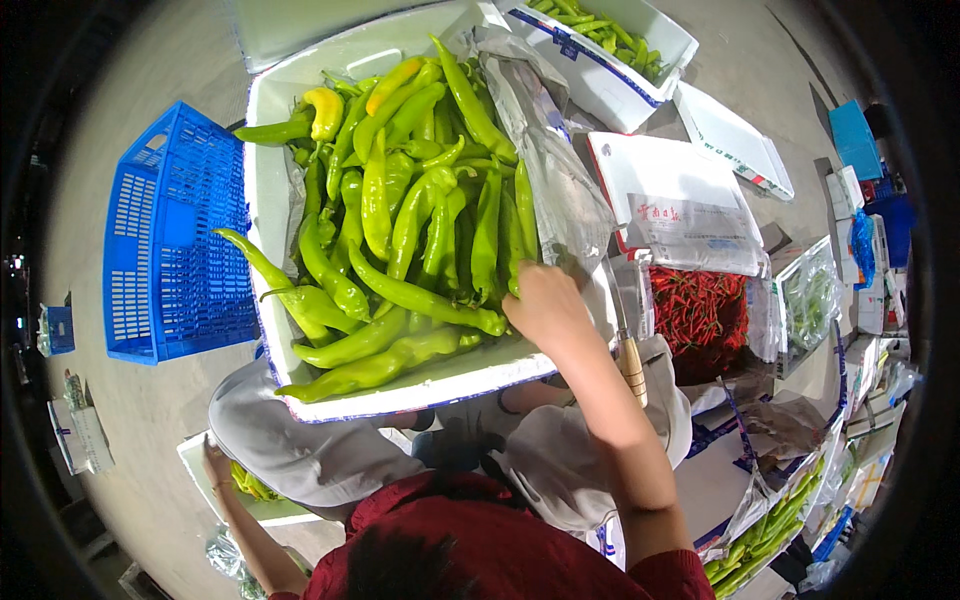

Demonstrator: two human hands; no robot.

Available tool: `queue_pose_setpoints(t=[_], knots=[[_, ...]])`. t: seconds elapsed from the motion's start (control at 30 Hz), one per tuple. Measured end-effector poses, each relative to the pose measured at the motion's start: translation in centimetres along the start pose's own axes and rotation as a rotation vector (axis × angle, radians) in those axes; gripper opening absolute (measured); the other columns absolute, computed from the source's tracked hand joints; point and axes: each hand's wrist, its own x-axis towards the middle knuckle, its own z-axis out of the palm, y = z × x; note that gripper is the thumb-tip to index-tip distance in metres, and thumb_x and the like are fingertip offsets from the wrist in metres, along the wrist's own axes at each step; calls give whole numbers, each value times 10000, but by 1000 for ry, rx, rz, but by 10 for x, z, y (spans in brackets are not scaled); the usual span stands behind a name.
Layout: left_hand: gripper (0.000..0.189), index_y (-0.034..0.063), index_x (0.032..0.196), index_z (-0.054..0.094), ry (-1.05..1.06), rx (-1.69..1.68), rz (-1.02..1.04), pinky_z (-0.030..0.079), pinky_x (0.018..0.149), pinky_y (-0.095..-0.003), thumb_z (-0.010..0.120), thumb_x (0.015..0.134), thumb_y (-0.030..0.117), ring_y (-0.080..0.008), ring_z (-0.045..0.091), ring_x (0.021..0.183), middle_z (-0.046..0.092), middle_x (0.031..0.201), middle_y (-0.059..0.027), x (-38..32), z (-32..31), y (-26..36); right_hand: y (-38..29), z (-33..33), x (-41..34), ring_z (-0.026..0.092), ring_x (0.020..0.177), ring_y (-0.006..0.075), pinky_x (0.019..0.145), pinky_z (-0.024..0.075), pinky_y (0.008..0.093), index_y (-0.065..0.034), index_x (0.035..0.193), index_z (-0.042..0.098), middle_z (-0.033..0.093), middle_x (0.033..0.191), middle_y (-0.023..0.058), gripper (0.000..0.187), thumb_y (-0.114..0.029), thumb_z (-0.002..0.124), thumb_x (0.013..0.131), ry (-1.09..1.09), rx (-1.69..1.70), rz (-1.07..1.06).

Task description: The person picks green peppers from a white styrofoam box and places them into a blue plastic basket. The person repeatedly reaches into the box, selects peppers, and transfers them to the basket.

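A white foam box (pixel 450 382) full of long green peppers (pixel 420 225), a few partly yellow or orange, stands before me above my knees. My right hand (pixel 546 306) reaches into its near right corner, fingers curled against the peppers; whether they grip one is hidden. Down at the left, my left hand (pixel 216 459) is at the rim of a smaller white foam box (pixel 196 469) holding green-yellow peppers (pixel 253 484); its fingers are hard to make out. A tool with a wooden handle (pixel 632 371) and thin metal blade lies beside the large box's right side.
An empty blue plastic crate (pixel 176 247) stands left of the large box. Grey paper (pixel 551 165) hangs over its right wall. To the right are red chillies (pixel 697 315) in a box, a foam lid (pixel 731 142) and another box of green peppers (pixel 772 532). One more pepper box (pixel 592 71) stands beyond.
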Motion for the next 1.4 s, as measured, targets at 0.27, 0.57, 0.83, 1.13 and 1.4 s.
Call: queue_pose_setpoints(t=[0.27, 0.57, 0.83, 1.13, 1.4], knots=[[398, 64, 1328, 494, 282, -576, 257, 478, 726, -231, 464, 938, -9, -88, 572, 802, 635, 930, -54, 51, -106, 205, 20, 41, 71, 650, 945, 347, 813, 525, 388, 28, 901, 686, 664, 1007, 219, 327, -246, 674, 723, -208, -182, 271], [332, -19, 1190, 576, -627, -1271, 514, 519, 794, -307, 538, 864, 28, -198, 651, 913, 644, 1058, -116, -56, -101, 460, -18, -78, -46, 594, 596, 204, 588, 471, 302, 34, 808, 664, 647, 646, 109, 290, -252, 629, 773, -43, 507, 312], [182, -27, 1059, 603, -915, -1444, 273, 425, 639, -202, 561, 906, 61, -49, 533, 746, 626, 866, -14, -115, -72, 516, -76, 0, -91, 617, 763, 134, 632, 493, 274, 40, 1002, 642, 666, 969, 115, 300, -224, 542, 901, 4, 772, -165], [239, -41, 1154, 570, -789, -1403, 332, 459, 820, -219, 532, 932, 42, -85, 593, 931, 673, 1040, -81, -90, -106, 458, 50, 53, 86, 679, 641, 279, 602, 543, 382, 70, 877, 648, 675, 771, 224, 338, -248, 561, 806, -235, -317, 318], [351, -15, 1280, 487, -926, -1772, 448, 433, 929, -286, 495, 974, 158, -150, 588, 1031, 635, 1128, -104, -95, -121, 417, 67, 49, 98, 662, 559, 251, 439, 476, 340, 102, 871, 586, 641, 681, 188, 464, -362, 558, 860, -330, 29, 588]])
